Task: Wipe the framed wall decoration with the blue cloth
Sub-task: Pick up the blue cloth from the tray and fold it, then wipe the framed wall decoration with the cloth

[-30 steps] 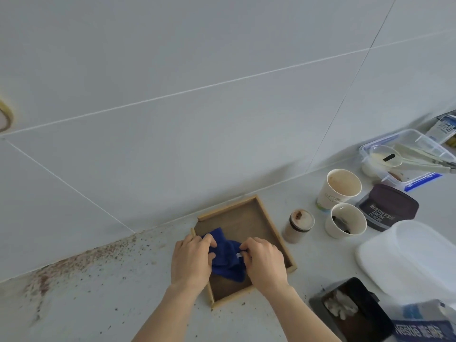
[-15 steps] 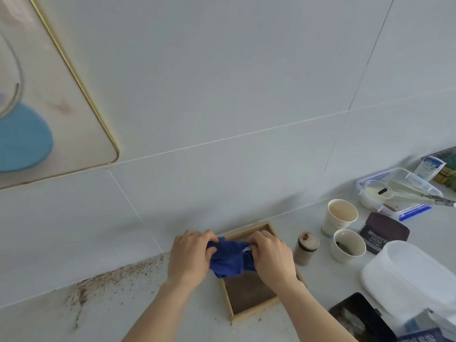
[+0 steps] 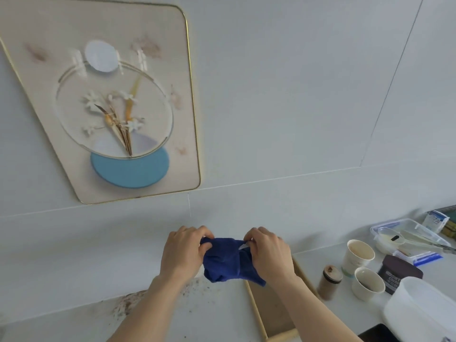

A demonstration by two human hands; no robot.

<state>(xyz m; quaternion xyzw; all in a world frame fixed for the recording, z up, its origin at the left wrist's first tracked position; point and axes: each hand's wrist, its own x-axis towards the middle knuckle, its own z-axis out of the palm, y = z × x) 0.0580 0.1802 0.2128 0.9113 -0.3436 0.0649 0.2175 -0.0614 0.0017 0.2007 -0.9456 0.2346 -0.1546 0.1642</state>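
Wall decoration (image 3: pixel 118 99) above cloth-gripping hands (image 3: pixel 228 253)

No legible text (dark tub (image 3: pixel 399 275) label too blurred)

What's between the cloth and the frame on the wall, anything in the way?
Nothing visible. Both hands, left and right, hold the cloth above the counter, and the frame hangs up and to the left. Only bare wall lies between. The cups and tray sit low and to the right.

counter (image 3: pixel 222 314) | wooden tray (image 3: pixel 276 314) | paper cups (image 3: pixel 359 255) | brown spill (image 3: pixel 128 303)
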